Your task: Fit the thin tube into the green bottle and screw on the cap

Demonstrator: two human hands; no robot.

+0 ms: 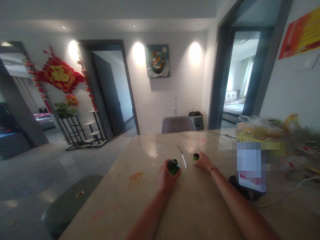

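Note:
My left hand is wrapped round a dark green bottle, which stands upright with its pale-rimmed mouth uncovered. To the right, my right hand has its fingers round a small dark green cylinder with a dark top, on or just above the table. Whether it is a cap or a small cup I cannot tell. Between the hands lies a slender tool with a white handle and a thin, dark, slightly bent end pointing away from me. It touches neither hand.
The pale stone table bears a phone on a dark stand, partly pixelated, at the right. Plastic bags and a white cable lie beyond it. A padded chair stands at the far edge, a green stool at left.

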